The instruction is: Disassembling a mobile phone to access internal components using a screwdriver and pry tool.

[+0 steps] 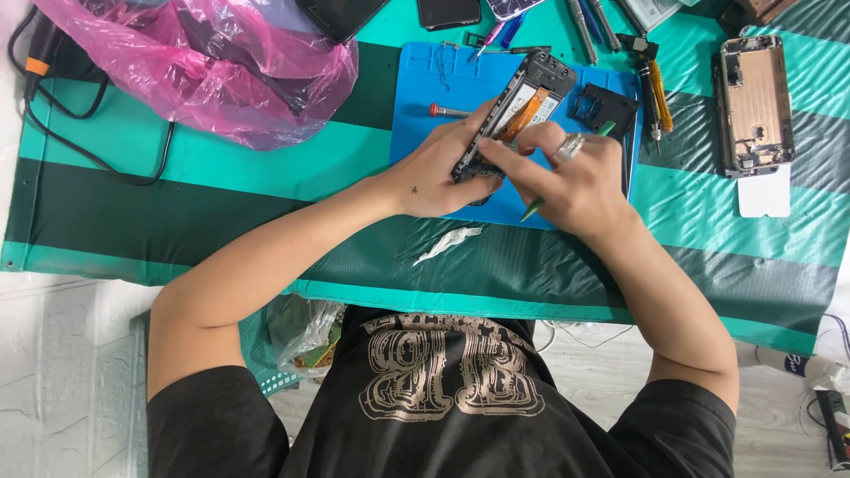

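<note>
Hands meet over a blue mat (425,97) on a table covered with a green striped cloth (221,177). Left hand (438,173) is closed around the lower end of an opened phone (518,102), fingers wrapped on its left edge, holding it tilted with the top end pointing away from the person. Phone interior faces up; an orange flex strip runs along its middle. Right hand (571,177) is curled, with the forefinger stretched left onto the lower part of the phone. It also grips a green tool (534,211), whose tip sticks out below the palm. A ring sits on one finger of this hand.

Surrounding items:
- Screwdriver (447,111) with a red cap lies on the mat, just left of the phone.
- Black frame (605,104) lies on the mat, just right of the phone.
- Second phone body (754,104), rose-coloured and opened, lies on the cloth well to the right, with a white card (763,196) below it.
- Pink bag (208,66) rests at the upper left, beside black cables (88,142).
- White scrap (450,242) lies on the cloth, near the person, below the hands.
- Further tools (655,93) lie along the upper edge of the mat.
</note>
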